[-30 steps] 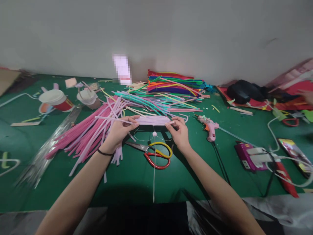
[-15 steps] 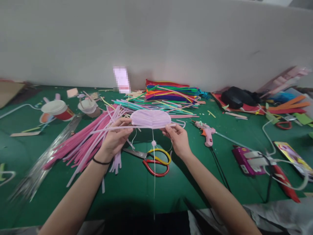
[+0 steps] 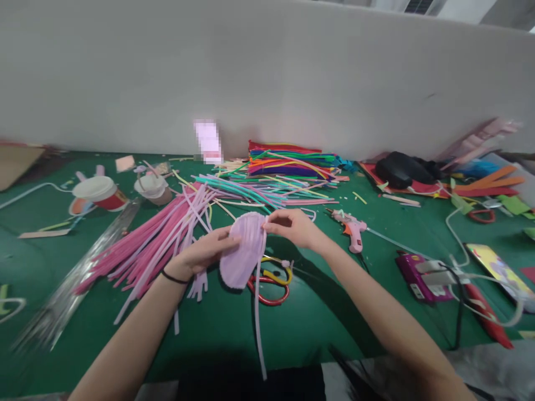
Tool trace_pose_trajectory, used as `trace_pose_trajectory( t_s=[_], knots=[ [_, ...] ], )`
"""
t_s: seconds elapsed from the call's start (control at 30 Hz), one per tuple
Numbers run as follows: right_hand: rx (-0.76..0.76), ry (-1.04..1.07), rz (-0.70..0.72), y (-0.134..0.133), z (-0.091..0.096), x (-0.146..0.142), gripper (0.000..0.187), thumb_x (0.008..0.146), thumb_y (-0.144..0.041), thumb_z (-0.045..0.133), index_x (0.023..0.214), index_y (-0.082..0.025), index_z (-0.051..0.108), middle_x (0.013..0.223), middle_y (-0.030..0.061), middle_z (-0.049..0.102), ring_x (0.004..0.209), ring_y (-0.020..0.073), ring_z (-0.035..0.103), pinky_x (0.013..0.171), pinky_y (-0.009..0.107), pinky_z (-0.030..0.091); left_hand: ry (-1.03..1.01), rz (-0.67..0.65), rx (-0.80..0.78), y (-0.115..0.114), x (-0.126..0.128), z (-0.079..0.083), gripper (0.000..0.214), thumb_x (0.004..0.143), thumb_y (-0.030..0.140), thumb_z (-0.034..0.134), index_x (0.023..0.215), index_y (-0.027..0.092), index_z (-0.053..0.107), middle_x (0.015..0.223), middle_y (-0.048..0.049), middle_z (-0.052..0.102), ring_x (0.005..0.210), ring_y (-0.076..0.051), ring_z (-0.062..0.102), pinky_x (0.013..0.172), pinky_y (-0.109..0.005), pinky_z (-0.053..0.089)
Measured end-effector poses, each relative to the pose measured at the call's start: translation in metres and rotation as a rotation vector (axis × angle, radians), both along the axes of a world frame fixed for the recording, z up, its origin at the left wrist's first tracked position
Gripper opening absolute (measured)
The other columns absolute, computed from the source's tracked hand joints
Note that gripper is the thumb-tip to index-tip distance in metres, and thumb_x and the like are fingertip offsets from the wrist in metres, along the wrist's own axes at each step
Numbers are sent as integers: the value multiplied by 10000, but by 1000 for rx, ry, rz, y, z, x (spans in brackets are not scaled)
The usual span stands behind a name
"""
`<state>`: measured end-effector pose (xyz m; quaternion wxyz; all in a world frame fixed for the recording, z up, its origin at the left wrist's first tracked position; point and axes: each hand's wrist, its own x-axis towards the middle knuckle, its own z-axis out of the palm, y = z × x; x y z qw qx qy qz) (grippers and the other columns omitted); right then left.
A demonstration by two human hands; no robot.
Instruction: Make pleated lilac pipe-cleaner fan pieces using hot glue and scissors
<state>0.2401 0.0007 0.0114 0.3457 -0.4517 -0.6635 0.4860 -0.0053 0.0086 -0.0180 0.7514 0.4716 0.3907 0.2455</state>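
My left hand [image 3: 207, 255] holds a lilac half-disc made of pipe cleaners [image 3: 243, 255] by its left side, just above the green table. My right hand [image 3: 290, 225] pinches the disc's upper right edge. A long lilac pipe cleaner tail [image 3: 257, 323] hangs from the disc toward me. Red and yellow scissors [image 3: 271, 278] lie on the table right under the disc, partly hidden by it. A fan of pink pipe cleaners [image 3: 154, 239] spreads to the left of my left hand.
A pink glue gun [image 3: 353, 229] lies to the right. Stacked coloured pipe cleaners [image 3: 288, 159] sit at the back, teal ones [image 3: 242, 186] before them. Paper cups [image 3: 98, 192] stand at the back left; a purple box with cables [image 3: 422, 273] is at the right.
The lilac piece was held flat and wide between both hands; now it is turned upright and lowered, with my right hand moved left onto its top edge and the tail hanging down.
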Motion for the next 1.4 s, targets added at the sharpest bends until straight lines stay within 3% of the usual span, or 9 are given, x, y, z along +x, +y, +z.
trace_pose_trajectory(
  t_s=[0.13, 0.23, 0.4, 0.6, 0.7, 0.87, 1.03, 1.17, 1.4],
  knots=[
    [263, -420, 115, 13, 38, -16, 148, 856, -303, 668, 798, -183, 731, 976, 53, 746, 960, 215, 671, 890, 347, 477, 39, 79, 34, -6, 7, 4, 486, 653, 396, 853, 1053, 153, 723, 907, -80, 754, 784, -227, 694, 706, -297, 535],
    [337, -633, -7, 7, 50, -33, 177, 859, -281, 660, 753, -167, 744, 1093, 112, 709, 1089, 273, 619, 990, 416, 424, 66, 231, 135, -12, 15, 4, 419, 690, 426, 815, 983, 139, 731, 876, -70, 745, 751, -211, 681, 682, -285, 518],
    [324, -669, -259, -14, 36, -52, 230, 894, -378, 615, 853, -207, 763, 1333, 128, 556, 1338, 348, 393, 1076, 558, 321, 94, 451, 311, -21, 25, -1, 428, 725, 453, 770, 1012, 136, 737, 874, -58, 747, 764, -217, 676, 661, -271, 497],
    [363, -634, -260, -19, 23, -54, 324, 913, -521, 557, 911, -250, 734, 1516, 84, 367, 1479, 380, 90, 1124, 662, 136, 7, 560, 364, -22, 30, -6, 343, 730, 402, 772, 969, 158, 754, 880, -38, 754, 755, -188, 675, 671, -245, 501],
    [387, -596, -240, -15, 24, -50, 325, 920, -508, 551, 868, -234, 718, 1504, 87, 374, 1481, 342, 111, 1147, 618, 148, -68, 600, 343, -21, 30, -7, 352, 724, 398, 789, 980, 158, 750, 908, -46, 756, 774, -188, 683, 699, -251, 519],
    [332, -522, -229, -4, 28, -49, 302, 889, -465, 606, 747, -217, 703, 1391, 107, 470, 1432, 296, 272, 1163, 567, 168, -50, 674, 378, -20, 26, -9, 361, 733, 420, 795, 969, 152, 743, 892, -62, 752, 764, -198, 687, 704, -276, 535],
    [310, -530, -290, -2, 34, -53, 264, 828, -437, 686, 693, -212, 710, 1486, 90, 381, 1470, 327, 157, 1160, 584, 142, -21, 705, 481, -22, 28, -9, 325, 764, 412, 776, 989, 178, 749, 879, -41, 753, 787, -194, 691, 720, -267, 534],
    [302, -533, -243, -4, 36, -54, 281, 830, -441, 687, 673, -209, 713, 1453, 93, 425, 1452, 310, 224, 1164, 548, 167, -26, 702, 511, -24, 29, -9, 330, 778, 405, 765, 1022, 183, 749, 947, -46, 757, 834, -196, 695, 734, -259, 533],
    [364, -544, -349, 1, 30, -53, 320, 856, -519, 642, 773, -219, 718, 1466, 104, 404, 1440, 337, 219, 1137, 574, 206, -48, 721, 408, -21, 25, -7, 384, 715, 407, 810, 988, 146, 738, 870, -52, 751, 756, -196, 695, 699, -268, 543]
  ],
)
